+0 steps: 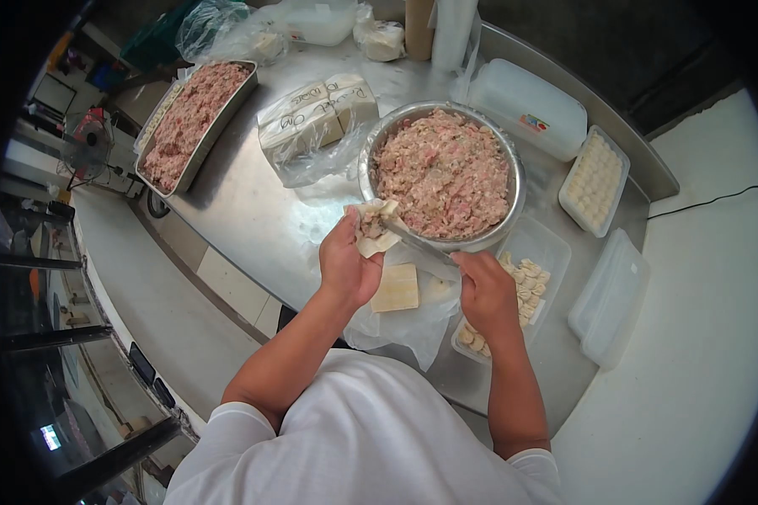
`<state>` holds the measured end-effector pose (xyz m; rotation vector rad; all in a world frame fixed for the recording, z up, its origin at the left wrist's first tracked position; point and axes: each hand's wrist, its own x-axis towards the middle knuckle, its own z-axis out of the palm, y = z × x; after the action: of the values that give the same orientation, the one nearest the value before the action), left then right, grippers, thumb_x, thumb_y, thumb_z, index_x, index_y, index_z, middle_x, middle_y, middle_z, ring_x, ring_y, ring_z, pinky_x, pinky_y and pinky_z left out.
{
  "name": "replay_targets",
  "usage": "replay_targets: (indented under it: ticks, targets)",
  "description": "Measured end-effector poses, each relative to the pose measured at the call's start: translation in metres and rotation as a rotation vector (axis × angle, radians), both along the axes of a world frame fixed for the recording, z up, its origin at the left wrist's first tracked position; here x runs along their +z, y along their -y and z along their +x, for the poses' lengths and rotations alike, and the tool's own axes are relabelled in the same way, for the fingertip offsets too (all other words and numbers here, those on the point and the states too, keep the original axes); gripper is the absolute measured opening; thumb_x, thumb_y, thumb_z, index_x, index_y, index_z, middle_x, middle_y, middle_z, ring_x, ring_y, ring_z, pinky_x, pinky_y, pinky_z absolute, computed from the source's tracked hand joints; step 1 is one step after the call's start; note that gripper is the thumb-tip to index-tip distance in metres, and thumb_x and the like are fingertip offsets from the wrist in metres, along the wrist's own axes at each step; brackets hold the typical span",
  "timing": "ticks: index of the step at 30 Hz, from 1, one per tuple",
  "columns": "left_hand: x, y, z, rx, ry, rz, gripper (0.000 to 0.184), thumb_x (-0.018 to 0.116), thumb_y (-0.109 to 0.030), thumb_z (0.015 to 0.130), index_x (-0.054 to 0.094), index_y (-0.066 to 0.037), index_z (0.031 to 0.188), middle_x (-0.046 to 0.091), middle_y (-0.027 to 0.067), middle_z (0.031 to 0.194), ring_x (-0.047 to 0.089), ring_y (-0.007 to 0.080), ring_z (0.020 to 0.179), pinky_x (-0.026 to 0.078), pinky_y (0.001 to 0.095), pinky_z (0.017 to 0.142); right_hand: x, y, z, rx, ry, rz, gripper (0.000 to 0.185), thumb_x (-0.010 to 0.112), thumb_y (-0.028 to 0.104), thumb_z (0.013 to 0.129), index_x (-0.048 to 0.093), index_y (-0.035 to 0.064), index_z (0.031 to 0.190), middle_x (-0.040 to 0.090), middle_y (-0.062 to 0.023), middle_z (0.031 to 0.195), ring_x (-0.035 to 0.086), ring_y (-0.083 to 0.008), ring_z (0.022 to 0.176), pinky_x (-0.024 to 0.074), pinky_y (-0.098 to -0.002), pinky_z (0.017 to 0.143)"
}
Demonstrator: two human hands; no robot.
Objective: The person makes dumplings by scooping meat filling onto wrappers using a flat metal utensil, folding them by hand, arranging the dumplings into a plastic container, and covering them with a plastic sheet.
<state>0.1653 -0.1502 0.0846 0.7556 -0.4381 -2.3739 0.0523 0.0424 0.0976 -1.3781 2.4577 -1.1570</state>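
The right hand [487, 295] grips a slim silver metal blade [423, 244] pointing left and far to the pale dough wrapper [374, 245] the left hand [349, 265] holds.

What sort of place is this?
Likely a commercial food-prep kitchen: a long silver metal table, a round steel bowl heaped with pink minced meat, and a thin cream-coloured dough wrapper held in the person's left hand.

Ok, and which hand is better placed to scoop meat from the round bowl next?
Probably the right: the right hand already grips the metal utensil, close to the round bowl. The left hand is occupied, holding the wrapper with filling on it.
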Motion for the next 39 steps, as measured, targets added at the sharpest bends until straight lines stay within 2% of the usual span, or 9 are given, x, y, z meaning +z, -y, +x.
replay_targets:
  ticks: [11, 13, 23, 25, 27, 28, 35, 37, 39]
  targets:
    - [-0.002, 0.019, 0.001, 0.036, 0.084, -0.038, 0.036, 0.043, -0.027, 0.109, 0.052, 0.003, 0.128, 0.061, 0.0137, 0.126, 0.06, 0.026, 0.119, 0.047, 0.0414, 0.109, 0.01, 0.011, -0.04, -0.138, -0.139, 0.486, 0.024, 0.062, 0.003, 0.086, 0.071, 0.0101, 0.107, 0.063, -0.0144, 0.093, 0.066, -0.0369, 0.088, 0.0534, -0.0458, 0.074]
    - [-0.006, 0.015, -0.001, 0.01, 0.093, -0.015, 0.036, 0.043, -0.027, 0.109, 0.052, 0.003, 0.128, 0.061, 0.0138, 0.127, 0.06, 0.0257, 0.12, 0.046, 0.0406, 0.109, 0.014, 0.007, -0.02, -0.073, -0.09, 0.053, 0.026, 0.063, 0.003, 0.086, 0.073, 0.0106, 0.109, 0.061, -0.0112, 0.09, 0.064, -0.0327, 0.085, 0.0528, -0.0436, 0.073]
    - [0.006, 0.002, 0.003, -0.308, -0.257, -0.036, 0.044, 0.031, -0.031, 0.111, 0.049, -0.001, 0.138, 0.059, 0.0128, 0.132, 0.057, 0.0267, 0.125, 0.043, 0.0428, 0.114, 0.029, -0.021, 0.006, -0.08, -0.082, -0.008, 0.03, 0.067, -0.003, 0.079, 0.074, 0.0084, 0.106, 0.058, -0.0085, 0.087, 0.062, -0.0267, 0.082, 0.0516, -0.0395, 0.069]
    - [0.0, 0.004, 0.008, -0.388, -0.216, -0.141, 0.037, 0.041, -0.024, 0.109, 0.048, -0.005, 0.14, 0.058, 0.0111, 0.133, 0.056, 0.0257, 0.127, 0.045, 0.0416, 0.112, 0.042, -0.03, 0.01, -0.093, 0.065, -0.043, 0.029, 0.066, -0.002, 0.08, 0.074, 0.0088, 0.106, 0.058, -0.0081, 0.087, 0.062, -0.0261, 0.08, 0.0519, -0.0393, 0.067]
    - [-0.01, -0.003, 0.015, -0.575, 0.255, -0.566, 0.043, 0.066, -0.013, 0.096, 0.051, -0.005, 0.136, 0.059, 0.0086, 0.134, 0.061, 0.0243, 0.119, 0.048, 0.0402, 0.105, 0.039, -0.038, 0.014, -0.068, 0.044, 0.009, 0.029, 0.065, -0.003, 0.081, 0.074, 0.0076, 0.107, 0.059, -0.0093, 0.088, 0.063, -0.0275, 0.078, 0.0518, -0.0386, 0.067]
    - [-0.01, -0.004, 0.013, -0.587, 0.381, -1.08, 0.057, 0.081, -0.003, 0.08, 0.055, -0.006, 0.13, 0.064, 0.0077, 0.124, 0.064, 0.0213, 0.112, 0.052, 0.0361, 0.095, 0.038, -0.042, 0.017, -0.024, 0.029, 0.064, 0.028, 0.065, -0.003, 0.082, 0.074, 0.0064, 0.107, 0.06, -0.0106, 0.088, 0.064, -0.0288, 0.076, 0.0518, -0.0379, 0.067]
    - [-0.01, -0.024, 0.001, -0.721, 0.539, -1.644, 0.041, 0.081, -0.004, 0.077, 0.064, -0.002, 0.115, 0.07, 0.0148, 0.101, 0.07, 0.0242, 0.093, 0.054, 0.0352, 0.084, 0.043, -0.091, 0.011, -0.01, 0.051, 0.18, 0.026, 0.066, -0.001, 0.082, 0.074, 0.0076, 0.105, 0.062, -0.0098, 0.087, 0.064, -0.0286, 0.075, 0.0524, -0.0381, 0.067]
    - [-0.004, -0.03, -0.008, -0.733, 0.547, -1.609, 0.03, 0.078, -0.008, 0.083, 0.066, 0.0, 0.109, 0.069, 0.0156, 0.094, 0.069, 0.0239, 0.089, 0.053, 0.034, 0.079, 0.043, -0.106, 0.007, -0.147, 0.171, 0.08, 0.021, 0.07, 0.002, 0.082, 0.073, 0.0066, 0.102, 0.062, -0.0104, 0.086, 0.064, -0.0261, 0.074, 0.0519, -0.036, 0.067]
    - [0.003, -0.04, -0.021, -0.845, 0.61, -1.152, 0.022, 0.074, -0.017, 0.092, 0.068, 0.0, 0.105, 0.069, 0.0133, 0.089, 0.067, 0.0169, 0.086, 0.051, 0.0331, 0.074, 0.034, -0.112, 0.007, -0.203, 0.249, 0.054, 0.015, 0.071, 0.004, 0.084, 0.073, 0.0053, 0.099, 0.062, -0.0088, 0.085, 0.064, -0.0229, 0.075, 0.0513, -0.0345, 0.066]
